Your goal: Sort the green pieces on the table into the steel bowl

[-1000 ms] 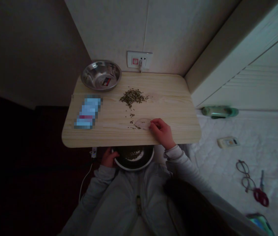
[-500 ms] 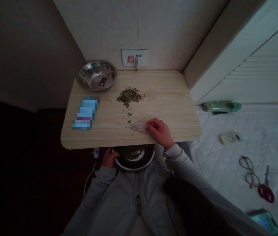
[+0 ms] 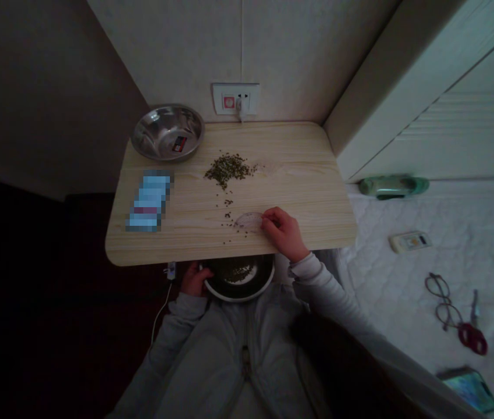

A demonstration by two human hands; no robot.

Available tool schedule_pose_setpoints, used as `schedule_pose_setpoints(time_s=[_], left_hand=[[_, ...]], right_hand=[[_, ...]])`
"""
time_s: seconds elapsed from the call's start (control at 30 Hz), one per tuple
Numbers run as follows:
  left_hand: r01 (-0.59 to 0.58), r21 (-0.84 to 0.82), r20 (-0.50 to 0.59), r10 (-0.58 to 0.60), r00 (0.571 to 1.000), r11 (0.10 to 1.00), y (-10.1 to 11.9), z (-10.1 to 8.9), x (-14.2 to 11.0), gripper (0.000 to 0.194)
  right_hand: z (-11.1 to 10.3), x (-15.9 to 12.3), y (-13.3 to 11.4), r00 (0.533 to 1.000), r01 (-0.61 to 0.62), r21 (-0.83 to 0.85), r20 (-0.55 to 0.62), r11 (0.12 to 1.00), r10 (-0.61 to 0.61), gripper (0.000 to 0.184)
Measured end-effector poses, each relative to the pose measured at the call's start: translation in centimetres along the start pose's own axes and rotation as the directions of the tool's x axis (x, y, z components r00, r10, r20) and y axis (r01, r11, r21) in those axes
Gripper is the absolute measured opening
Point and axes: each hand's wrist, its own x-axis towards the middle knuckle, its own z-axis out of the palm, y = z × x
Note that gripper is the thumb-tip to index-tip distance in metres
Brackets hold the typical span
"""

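Observation:
My right hand (image 3: pixel 284 233) rests on the wooden table (image 3: pixel 308 192), fingers pinched on a small clear flat piece (image 3: pixel 248 220) lying near the front edge. Several loose green seeds (image 3: pixel 230 223) lie just left of that piece. A larger pile of green seeds (image 3: pixel 227 167) sits farther back at the table's middle. My left hand (image 3: pixel 193 280) grips the rim of a dark bowl (image 3: pixel 238 278) held below the table's front edge, with seeds inside it.
An empty steel bowl (image 3: pixel 167 131) stands at the table's back left, a blurred packet (image 3: pixel 148 200) in front of it. A wall socket (image 3: pixel 233 99) with a plug is behind. On the bed at right lie a remote (image 3: pixel 409 241), glasses (image 3: pixel 441 301), scissors (image 3: pixel 472 334) and a phone (image 3: pixel 471 390).
The right hand and the clear piece stay near the front edge with only slight shifting. More loose seeds lie beside the piece now. The camera view drifted a little.

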Motion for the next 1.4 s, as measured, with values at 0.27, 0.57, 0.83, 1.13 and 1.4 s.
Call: schedule_pose_setpoints(time_s=[0.27, 0.57, 0.83, 1.13, 1.4], left_hand=[[-0.002, 0.027, 0.01, 0.002, 1.0, 1.0, 0.1, -0.1, -0.2, 0.026], [0.018, 0.023, 0.02, -0.018, 1.0, 1.0, -0.3, -0.4, 0.3, 0.028], [0.015, -0.016, 0.044, -0.014, 0.999, 1.0, -0.6, 0.1, 0.1, 0.034], [0.032, 0.023, 0.062, -0.033, 0.998, 0.999, -0.4, 0.5, -0.3, 0.031], [0.034, 0.05, 0.065, -0.037, 0.997, 0.998, -0.4, 0.6, -0.3, 0.033]], right_hand=[[-0.1, 0.1, -0.2, 1.0, 0.021, -0.041, 0.014, 0.999, -0.02, 0.007], [-0.1, 0.0, 0.2, 1.0, -0.011, 0.024, 0.011, 1.0, 0.01, 0.007], [0.0, 0.0, 0.4, 1.0, -0.02, 0.071, -0.014, 0.997, 0.021, 0.007], [-0.3, -0.2, 0.3, 1.0, -0.005, 0.063, 0.026, 0.998, 0.003, 0.008], [-2.2, -1.5, 1.2, 0.998, -0.03, 0.043, 0.055, 0.999, 0.028, 0.01]])
